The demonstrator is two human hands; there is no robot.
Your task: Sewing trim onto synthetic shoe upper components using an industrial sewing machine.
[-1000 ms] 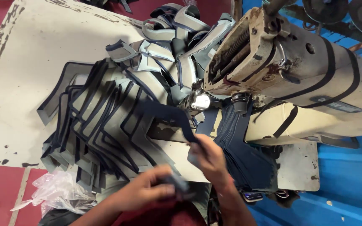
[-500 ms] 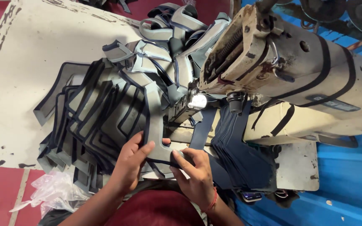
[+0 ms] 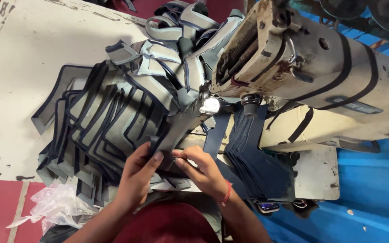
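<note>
Head view shows the left hand (image 3: 137,173) and right hand (image 3: 201,170) both pinched closed on a grey fabric piece (image 3: 173,135) leading to the sewing machine (image 3: 293,76) needle; judged best practice: hold edges aligned and flat, fingers clear of the needle.

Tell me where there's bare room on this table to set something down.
Bare white tabletop lies left of the fanned grey pieces. Small free patch on the plate right of the navy stack. Crowded around both hands and under the sewing machine.
</note>
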